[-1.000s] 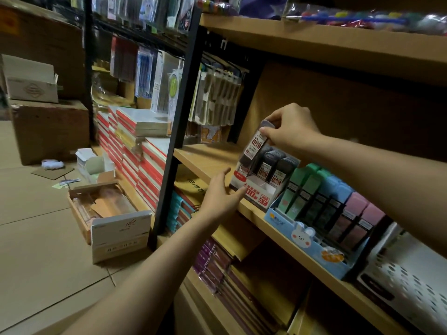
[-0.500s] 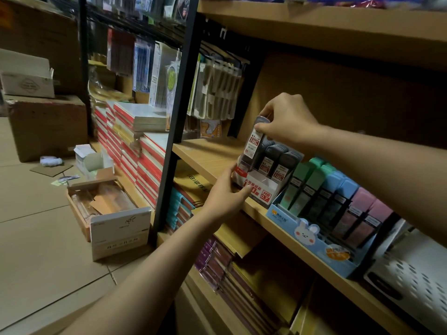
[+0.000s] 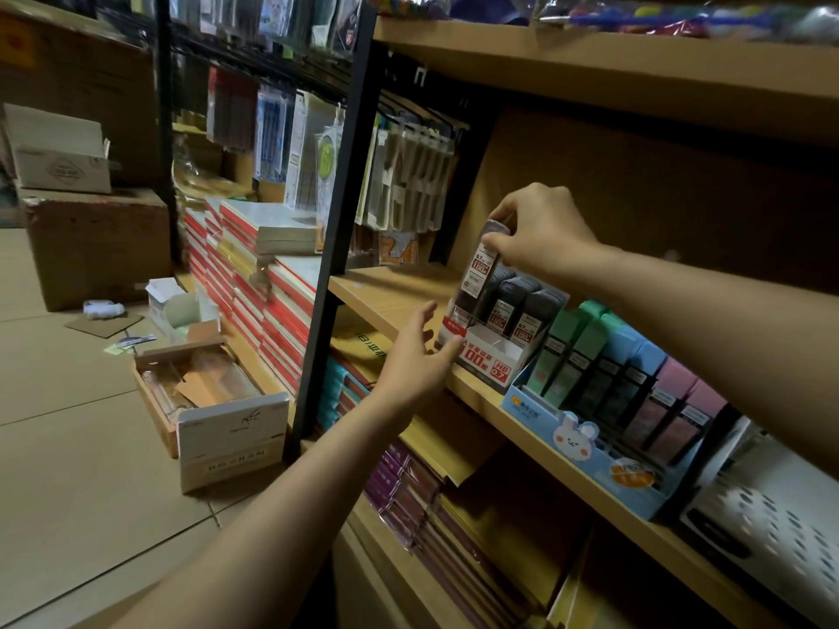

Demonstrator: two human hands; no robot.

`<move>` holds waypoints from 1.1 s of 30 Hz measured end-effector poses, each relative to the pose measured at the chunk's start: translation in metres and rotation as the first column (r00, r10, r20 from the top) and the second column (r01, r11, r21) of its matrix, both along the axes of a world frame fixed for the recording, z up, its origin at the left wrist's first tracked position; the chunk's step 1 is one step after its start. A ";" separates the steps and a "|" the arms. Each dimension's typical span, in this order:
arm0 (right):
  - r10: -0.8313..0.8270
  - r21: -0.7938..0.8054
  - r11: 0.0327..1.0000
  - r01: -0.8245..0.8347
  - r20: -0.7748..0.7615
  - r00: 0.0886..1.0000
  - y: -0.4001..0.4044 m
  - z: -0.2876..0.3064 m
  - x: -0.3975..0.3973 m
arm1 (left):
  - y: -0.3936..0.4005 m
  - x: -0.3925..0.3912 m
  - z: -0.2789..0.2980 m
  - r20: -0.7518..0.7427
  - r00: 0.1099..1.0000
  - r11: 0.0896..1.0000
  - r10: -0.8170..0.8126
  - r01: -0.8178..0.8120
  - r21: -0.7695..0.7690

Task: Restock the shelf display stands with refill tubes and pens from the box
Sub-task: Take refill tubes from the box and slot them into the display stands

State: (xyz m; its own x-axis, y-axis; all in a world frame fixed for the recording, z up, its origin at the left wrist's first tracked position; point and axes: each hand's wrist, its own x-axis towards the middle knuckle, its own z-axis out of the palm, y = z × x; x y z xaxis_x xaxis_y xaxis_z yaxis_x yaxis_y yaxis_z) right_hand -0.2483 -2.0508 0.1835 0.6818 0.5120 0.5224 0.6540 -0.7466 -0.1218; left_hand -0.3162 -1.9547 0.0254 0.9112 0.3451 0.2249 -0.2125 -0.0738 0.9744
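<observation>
My right hand (image 3: 540,233) pinches the top of a grey refill tube (image 3: 479,274) that stands at the left end of a white and red display stand (image 3: 492,356) on the wooden shelf (image 3: 395,292). Other dark tubes (image 3: 522,311) fill the stand's back rows. My left hand (image 3: 417,356) is held open with its fingertips at the stand's front left corner. To the right sits a blue rabbit-print display stand (image 3: 581,438) with green, blue and pink tubes.
An open box (image 3: 213,401) lies on the tiled floor at lower left, with small cartons (image 3: 175,306) behind it. Notebook stacks (image 3: 268,274) fill the left shelving. A black upright post (image 3: 336,247) stands left of the shelf. A white perforated basket (image 3: 772,524) sits at far right.
The tube in my right hand has risen slightly and stands more upright in the stand's left slot. My left hand stays at the stand's front corner with fingers spread a little more.
</observation>
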 end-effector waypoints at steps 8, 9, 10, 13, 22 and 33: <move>-0.052 0.004 0.999 0.052 -0.032 0.998 0.009 -0.014 0.009 | -0.004 0.002 -0.006 -0.064 0.991 0.992 -0.115 0.118 0.052; -0.056 0.002 0.998 0.056 -0.034 0.998 0.010 -0.016 0.010 | -0.005 0.002 -0.006 -0.064 0.991 0.991 -0.117 0.121 0.058; -0.063 -0.002 0.998 0.063 -0.035 0.997 0.010 -0.018 0.011 | -0.007 0.003 -0.007 -0.061 0.991 0.990 -0.120 0.124 0.061; -0.092 -0.033 0.995 0.090 -0.052 0.994 0.008 -0.024 0.014 | -0.007 0.003 -0.009 -0.033 0.991 0.987 -0.130 0.132 0.093; -0.032 -0.299 0.953 0.047 0.052 0.998 -0.001 -0.046 0.011 | -0.006 0.003 -0.012 -0.033 0.990 0.983 -0.140 0.143 0.118; 0.096 -0.517 0.850 -0.097 -0.027 0.995 -0.028 -0.060 0.024 | -0.008 0.002 -0.014 -0.041 0.991 0.951 -0.126 0.133 0.278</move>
